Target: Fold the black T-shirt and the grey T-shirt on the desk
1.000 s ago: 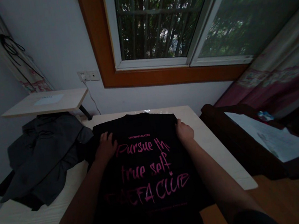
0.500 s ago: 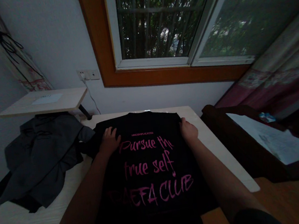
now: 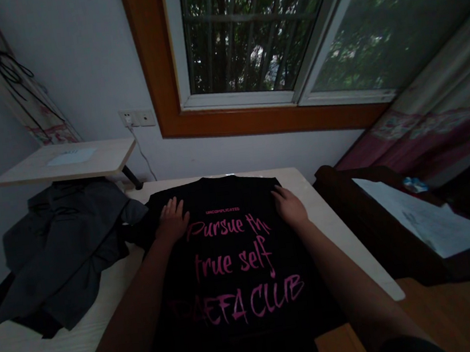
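Note:
A black T-shirt (image 3: 226, 240) with pink lettering lies spread over the pale table, its collar toward the window and its lower part hanging past the near edge. My left hand (image 3: 172, 219) rests flat on the shirt's left shoulder area with fingers apart. On the opposite side, my right hand (image 3: 290, 206) lies over the shirt's right edge, fingers stretched onto the fabric, gripping nothing. The right sleeve is partly hidden beneath my forearm.
A heap of dark grey clothing (image 3: 66, 244) sits on the left of the table (image 3: 357, 252), under a small raised shelf (image 3: 107, 158) holding a paper. A cord runs from a wall socket (image 3: 127, 118). Right of the table, dark brown furniture (image 3: 381, 232) carries a large white sheet (image 3: 422, 217).
My right hand has let go of the shirt's right edge and shifted slightly left, its fingers now stretched on the fabric. My left hand stays almost in place.

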Demonstrator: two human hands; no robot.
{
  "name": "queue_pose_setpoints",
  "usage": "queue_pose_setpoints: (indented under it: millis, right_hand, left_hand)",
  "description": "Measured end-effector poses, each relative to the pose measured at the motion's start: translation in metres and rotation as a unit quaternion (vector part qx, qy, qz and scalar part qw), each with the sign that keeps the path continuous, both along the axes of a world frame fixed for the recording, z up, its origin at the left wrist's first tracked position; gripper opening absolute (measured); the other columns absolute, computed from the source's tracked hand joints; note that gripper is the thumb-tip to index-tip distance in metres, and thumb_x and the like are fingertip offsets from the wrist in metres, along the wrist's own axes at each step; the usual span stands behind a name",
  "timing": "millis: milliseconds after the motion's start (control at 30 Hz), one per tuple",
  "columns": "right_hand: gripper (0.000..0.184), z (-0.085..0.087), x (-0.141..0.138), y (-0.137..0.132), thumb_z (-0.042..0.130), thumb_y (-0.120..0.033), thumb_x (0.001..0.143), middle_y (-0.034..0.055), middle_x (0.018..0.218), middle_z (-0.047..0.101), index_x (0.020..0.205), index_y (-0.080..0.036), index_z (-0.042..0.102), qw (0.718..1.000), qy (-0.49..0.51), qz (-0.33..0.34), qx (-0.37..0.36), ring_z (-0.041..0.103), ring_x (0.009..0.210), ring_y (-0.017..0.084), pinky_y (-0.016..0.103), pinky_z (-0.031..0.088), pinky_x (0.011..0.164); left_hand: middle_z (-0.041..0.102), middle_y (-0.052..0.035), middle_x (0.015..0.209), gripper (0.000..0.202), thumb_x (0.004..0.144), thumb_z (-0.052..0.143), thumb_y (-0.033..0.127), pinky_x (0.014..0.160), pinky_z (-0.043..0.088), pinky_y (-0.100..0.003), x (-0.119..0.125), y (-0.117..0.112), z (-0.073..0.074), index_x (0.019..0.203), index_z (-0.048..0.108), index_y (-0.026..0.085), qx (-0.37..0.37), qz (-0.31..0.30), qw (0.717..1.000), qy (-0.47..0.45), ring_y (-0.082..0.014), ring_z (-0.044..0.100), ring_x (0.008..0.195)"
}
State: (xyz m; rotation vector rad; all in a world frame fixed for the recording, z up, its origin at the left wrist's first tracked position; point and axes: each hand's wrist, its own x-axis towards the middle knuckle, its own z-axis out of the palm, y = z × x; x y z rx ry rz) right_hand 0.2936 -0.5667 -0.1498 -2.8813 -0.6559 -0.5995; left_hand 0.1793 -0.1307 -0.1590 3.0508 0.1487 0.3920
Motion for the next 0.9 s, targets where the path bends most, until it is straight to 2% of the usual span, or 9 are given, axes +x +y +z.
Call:
queue_pose_setpoints:
  millis: [67, 167, 300, 533, 700, 900]
  right_hand:
    - [0.044, -0.006, -0.001, -0.004, 0.041, -0.026, 0.101, 0.0143, 0.15, 0.053, 0.137, -0.014, 0.063, 0.998, 0.03, 0.052, 0.007, 0.053, 0.135, 0.028, 0.043, 0.044, 0.114]
    - [0.048, -0.011, -0.006, -0.009, 0.041, -0.035, 0.103, 0.0141, 0.154, 0.049, 0.142, -0.014, 0.059, 0.996, 0.042, 0.084, 0.005, 0.046, 0.142, 0.03, 0.047, 0.04, 0.118]
    - [0.053, -0.012, -0.021, -0.013, 0.041, -0.044, 0.103, 0.0119, 0.16, 0.041, 0.149, -0.02, 0.051, 0.995, 0.054, 0.077, -0.017, 0.038, 0.148, 0.033, 0.054, 0.037, 0.118]
    - [0.056, -0.013, -0.051, -0.014, 0.038, -0.051, 0.104, 0.0059, 0.165, 0.03, 0.155, -0.029, 0.042, 0.994, 0.068, 0.073, -0.042, 0.029, 0.152, 0.03, 0.055, 0.031, 0.12]
    - [0.057, -0.011, -0.071, -0.018, 0.036, -0.054, 0.104, 0.0048, 0.166, 0.028, 0.155, -0.029, 0.041, 0.993, 0.074, 0.079, -0.043, 0.027, 0.153, 0.029, 0.054, 0.029, 0.122]
    - [0.056, -0.01, -0.078, -0.022, 0.038, -0.055, 0.103, 0.0046, 0.165, 0.032, 0.152, -0.03, 0.046, 0.993, 0.083, 0.076, -0.023, 0.03, 0.152, 0.029, 0.054, 0.03, 0.122]
  left_hand:
    - [0.036, -0.0167, 0.162, 0.06, 0.101, 0.035, 0.043, 0.123, 0.026, -0.048, -0.002, -0.001, 0.001, 0.151, 0.045, 0.013, 0.001, -0.004, 1.0, 0.003, -0.029, 0.031, 0.152]
    - [0.036, -0.0162, 0.162, 0.06, 0.102, 0.033, 0.044, 0.123, 0.025, -0.049, -0.009, -0.003, 0.003, 0.152, 0.044, 0.013, 0.004, -0.006, 1.0, 0.01, -0.0293, 0.03, 0.152]
    - [0.037, -0.0172, 0.161, 0.06, 0.102, 0.034, 0.044, 0.123, 0.026, -0.05, -0.027, -0.009, 0.006, 0.151, 0.045, 0.013, 0.006, -0.013, 1.0, 0.018, -0.0301, 0.03, 0.152]
    - [0.038, -0.0153, 0.161, 0.059, 0.102, 0.035, 0.048, 0.123, 0.026, -0.053, -0.069, -0.018, 0.008, 0.149, 0.049, 0.015, 0.006, -0.043, 0.999, -0.004, -0.0313, 0.032, 0.151]
    - [0.037, -0.012, 0.162, 0.055, 0.102, 0.037, 0.043, 0.123, 0.028, -0.053, -0.094, -0.022, 0.007, 0.15, 0.049, 0.019, 0.005, -0.065, 0.998, -0.012, -0.0303, 0.032, 0.151]
    - [0.046, -0.0105, 0.157, 0.05, 0.1, 0.042, 0.04, 0.12, 0.033, -0.055, -0.113, -0.02, 0.005, 0.144, 0.055, 0.022, -0.028, -0.085, 0.996, -0.024, -0.0306, 0.038, 0.148]
